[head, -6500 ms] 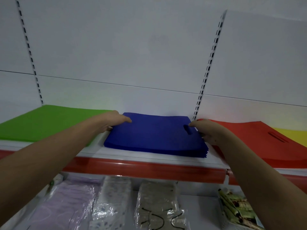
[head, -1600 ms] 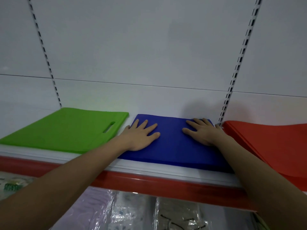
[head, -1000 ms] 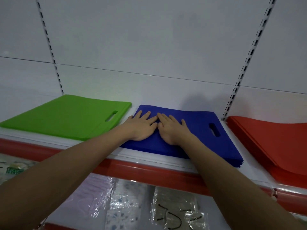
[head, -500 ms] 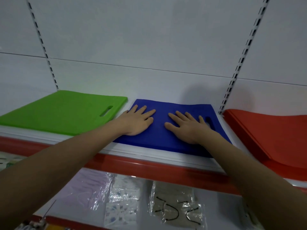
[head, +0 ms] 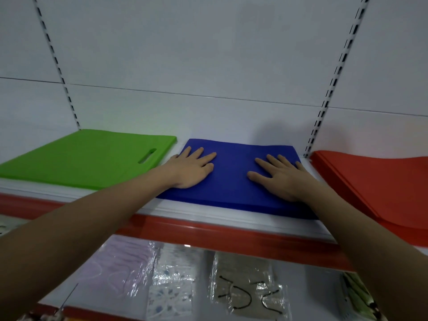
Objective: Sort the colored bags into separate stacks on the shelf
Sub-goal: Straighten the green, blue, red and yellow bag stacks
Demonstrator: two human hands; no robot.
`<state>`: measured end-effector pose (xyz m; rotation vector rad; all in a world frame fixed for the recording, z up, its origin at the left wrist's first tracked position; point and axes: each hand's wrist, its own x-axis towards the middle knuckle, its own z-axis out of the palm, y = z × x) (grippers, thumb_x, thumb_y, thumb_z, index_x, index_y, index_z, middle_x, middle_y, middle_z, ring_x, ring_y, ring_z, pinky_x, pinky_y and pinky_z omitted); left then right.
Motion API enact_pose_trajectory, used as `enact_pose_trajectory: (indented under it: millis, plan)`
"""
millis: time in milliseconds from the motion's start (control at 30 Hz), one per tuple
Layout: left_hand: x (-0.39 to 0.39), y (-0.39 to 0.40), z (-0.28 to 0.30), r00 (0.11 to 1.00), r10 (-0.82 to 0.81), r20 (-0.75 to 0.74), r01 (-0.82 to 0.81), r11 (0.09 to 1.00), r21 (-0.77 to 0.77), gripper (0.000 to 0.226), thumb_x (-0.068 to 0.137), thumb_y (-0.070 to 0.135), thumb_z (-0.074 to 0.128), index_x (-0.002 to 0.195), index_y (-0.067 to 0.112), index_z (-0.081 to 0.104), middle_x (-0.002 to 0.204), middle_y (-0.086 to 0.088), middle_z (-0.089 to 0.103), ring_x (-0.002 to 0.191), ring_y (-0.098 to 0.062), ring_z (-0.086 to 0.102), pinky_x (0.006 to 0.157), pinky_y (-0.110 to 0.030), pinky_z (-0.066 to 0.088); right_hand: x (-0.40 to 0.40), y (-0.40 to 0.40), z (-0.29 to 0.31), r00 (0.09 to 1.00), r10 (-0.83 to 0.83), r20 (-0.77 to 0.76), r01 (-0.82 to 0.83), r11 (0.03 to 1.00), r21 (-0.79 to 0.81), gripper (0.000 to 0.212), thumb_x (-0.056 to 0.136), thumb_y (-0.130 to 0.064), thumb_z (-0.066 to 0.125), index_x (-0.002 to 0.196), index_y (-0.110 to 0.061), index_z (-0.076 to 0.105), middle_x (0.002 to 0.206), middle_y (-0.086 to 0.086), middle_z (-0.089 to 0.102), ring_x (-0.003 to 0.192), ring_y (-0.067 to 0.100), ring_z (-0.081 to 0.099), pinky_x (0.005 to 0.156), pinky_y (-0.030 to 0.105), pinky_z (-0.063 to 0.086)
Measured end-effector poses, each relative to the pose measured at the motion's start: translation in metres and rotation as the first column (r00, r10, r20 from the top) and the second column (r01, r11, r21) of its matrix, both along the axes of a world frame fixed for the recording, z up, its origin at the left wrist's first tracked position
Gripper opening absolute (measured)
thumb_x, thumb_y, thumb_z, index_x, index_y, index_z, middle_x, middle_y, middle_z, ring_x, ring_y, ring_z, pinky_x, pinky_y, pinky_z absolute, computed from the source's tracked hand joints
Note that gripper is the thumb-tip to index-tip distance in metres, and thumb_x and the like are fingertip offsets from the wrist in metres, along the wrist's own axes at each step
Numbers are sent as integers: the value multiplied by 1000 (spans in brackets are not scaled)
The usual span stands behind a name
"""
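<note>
A flat stack of blue bags lies in the middle of the white shelf. My left hand rests flat on the stack's left part, fingers straight and spread. On the right part my right hand presses down, also with straight fingers, and it covers the bags' handle slot. A green stack with a handle slot lies to the left. To the right sits a red stack, its front edge curving down over the shelf lip.
The shelf has a red front strip and a white back wall with slotted uprights. On the lower shelf lie several plastic-wrapped packs, and a box of green items stands at the lower right.
My right hand has slid further right across the blue stack and my left hand a little left, so the two hands are now wider apart.
</note>
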<state>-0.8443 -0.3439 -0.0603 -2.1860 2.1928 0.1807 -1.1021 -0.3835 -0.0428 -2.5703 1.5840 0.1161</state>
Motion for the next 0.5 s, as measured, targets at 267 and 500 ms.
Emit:
enact_pose_trajectory:
  millis: [267, 500]
  plan:
    - [-13, 30, 27, 997, 21, -80, -30, 993, -111, 52, 101, 55, 22, 148, 39, 33, 158, -6, 29, 145, -29, 26, 117, -46, 25, 2, 3, 1, 1000, -14, -18, 13, 1000, -12, 79, 87, -79, 14, 155, -41, 3, 165, -8, -1, 152, 17, -4, 122, 48, -2]
    - [-11, 51, 7, 995, 41, -90, -43, 999, -27, 58, 98, 62, 13, 150, 48, -8, 164, 5, -8, 150, -27, -12, 120, -54, 2, 3, 0, 1, 998, -21, -51, 20, 1000, -17, 79, 87, -79, 13, 155, -41, 1, 165, -7, -1, 152, 17, -4, 122, 49, 0]
